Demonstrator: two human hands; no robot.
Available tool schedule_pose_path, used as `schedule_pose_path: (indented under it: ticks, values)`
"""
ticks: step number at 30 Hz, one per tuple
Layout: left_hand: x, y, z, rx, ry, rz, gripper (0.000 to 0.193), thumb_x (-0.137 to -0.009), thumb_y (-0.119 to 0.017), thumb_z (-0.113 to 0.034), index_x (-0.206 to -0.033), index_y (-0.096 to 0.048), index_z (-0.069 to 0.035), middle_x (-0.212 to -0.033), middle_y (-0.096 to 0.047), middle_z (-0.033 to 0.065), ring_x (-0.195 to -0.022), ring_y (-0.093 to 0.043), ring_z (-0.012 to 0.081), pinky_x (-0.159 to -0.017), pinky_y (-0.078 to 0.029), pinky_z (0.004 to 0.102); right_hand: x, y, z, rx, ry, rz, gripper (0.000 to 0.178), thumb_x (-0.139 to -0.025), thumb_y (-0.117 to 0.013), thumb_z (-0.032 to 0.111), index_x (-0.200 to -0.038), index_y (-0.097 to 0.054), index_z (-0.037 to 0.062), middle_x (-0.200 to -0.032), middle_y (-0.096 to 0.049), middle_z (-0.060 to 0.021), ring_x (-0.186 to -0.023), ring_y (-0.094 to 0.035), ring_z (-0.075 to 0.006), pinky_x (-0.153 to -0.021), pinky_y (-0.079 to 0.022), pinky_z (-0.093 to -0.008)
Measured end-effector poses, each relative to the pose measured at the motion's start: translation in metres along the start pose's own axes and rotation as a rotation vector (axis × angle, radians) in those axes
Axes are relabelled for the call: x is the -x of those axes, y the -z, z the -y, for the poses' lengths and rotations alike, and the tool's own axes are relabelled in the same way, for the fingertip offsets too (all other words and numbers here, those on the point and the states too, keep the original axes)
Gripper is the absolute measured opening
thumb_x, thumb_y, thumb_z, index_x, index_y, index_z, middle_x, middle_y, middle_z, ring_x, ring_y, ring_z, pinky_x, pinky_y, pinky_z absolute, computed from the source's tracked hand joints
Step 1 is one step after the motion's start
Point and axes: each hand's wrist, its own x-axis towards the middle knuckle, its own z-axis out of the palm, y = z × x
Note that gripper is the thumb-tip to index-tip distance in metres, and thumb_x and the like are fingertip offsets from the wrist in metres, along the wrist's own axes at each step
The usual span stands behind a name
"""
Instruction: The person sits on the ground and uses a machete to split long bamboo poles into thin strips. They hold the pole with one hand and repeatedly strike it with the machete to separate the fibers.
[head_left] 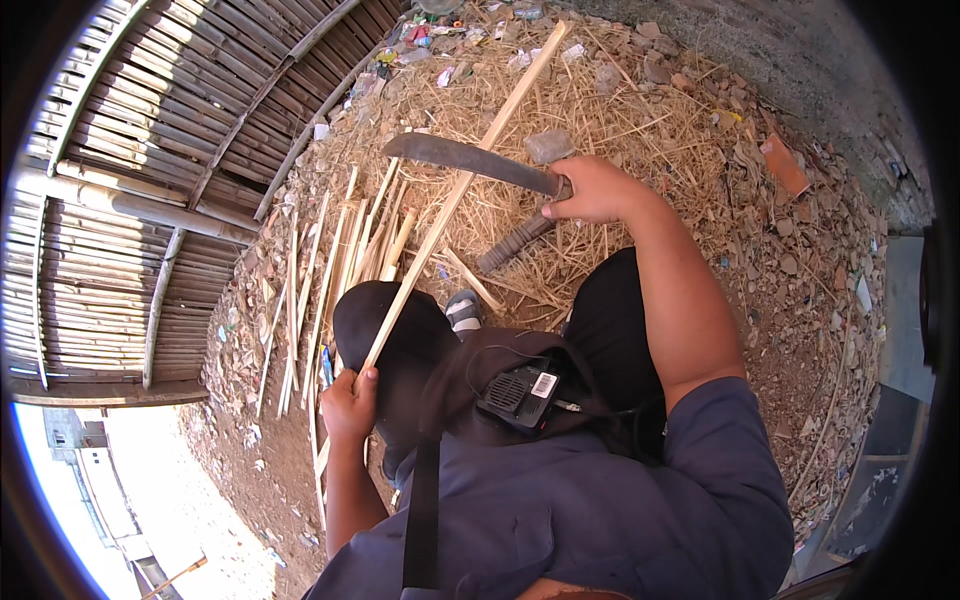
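My right hand [598, 190] is closed around the grip end of a machete [465, 158]. Its dark curved blade points left and crosses a long pale bamboo strip [497, 122]; whether blade and strip touch I cannot tell. Fingers of my left hand [349, 405] are wrapped round the strip's near end, beside my left knee. From there the strip slants up and away to the right. A ridged dark rod [517, 243] shows just below my right hand; its link to the machete is unclear. Beyond that hand sits a grey stone block [549, 146].
Several split bamboo strips [352, 240] lie on the ground to my left. Straw and shavings [620, 125] cover the ground ahead. A bamboo slat wall [150, 110] stands left, a grey wall [810, 60] far right. A brick piece [785, 166] lies right. A black device [518, 396] rests on my lap.
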Motion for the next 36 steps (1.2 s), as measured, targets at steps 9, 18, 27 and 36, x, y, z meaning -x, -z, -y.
schedule_pose_path:
  ticks: [9, 18, 27, 36]
  values:
    - [0.000, 0.000, -0.002, 0.012, -0.001, -0.008, 0.064, -0.093, -0.066, -0.057, -0.065, -0.046, -0.002, -0.053, -0.047, 0.0174, -0.049, -0.049, 0.0352, -0.050, -0.039, 0.0464, -0.003, -0.003, -0.004, -0.010, 0.011, -0.002, 0.042, -0.080, -0.083, 0.034, -0.104, -0.068, 0.0027, -0.082, -0.068, -0.0130, -0.079, -0.067, -0.0279, -0.074, -0.050, -0.0395]
    - [0.000, -0.002, -0.001, 0.013, 0.008, -0.004, 0.067, -0.092, -0.065, -0.060, -0.065, -0.047, -0.002, -0.053, -0.047, 0.0169, -0.048, -0.049, 0.0336, -0.050, -0.039, 0.0458, -0.003, -0.002, -0.005, -0.002, 0.036, -0.024, 0.041, -0.080, -0.083, 0.033, -0.103, -0.068, 0.0026, -0.082, -0.067, -0.0132, -0.079, -0.067, -0.0275, -0.074, -0.050, -0.0392]
    - [0.000, -0.001, -0.002, -0.005, 0.035, 0.001, 0.066, -0.092, -0.066, -0.059, -0.065, -0.047, -0.002, -0.053, -0.047, 0.0166, -0.048, -0.048, 0.0322, -0.050, -0.039, 0.0458, 0.000, 0.000, -0.001, -0.034, 0.035, 0.001, 0.040, -0.081, -0.083, 0.031, -0.105, -0.067, 0.0029, -0.082, -0.067, -0.0104, -0.079, -0.066, -0.0232, -0.072, -0.050, -0.0381]
    - [0.002, -0.002, 0.000, -0.003, 0.016, -0.023, 0.064, -0.092, -0.067, -0.056, -0.065, -0.047, -0.002, -0.054, -0.048, 0.0179, -0.049, -0.050, 0.0347, -0.051, -0.039, 0.0465, 0.006, 0.008, 0.008, -0.047, -0.014, 0.045, 0.047, -0.079, -0.082, 0.035, -0.111, -0.069, 0.0032, -0.094, -0.071, -0.0156, -0.090, -0.069, -0.0308, -0.079, -0.052, -0.0412]
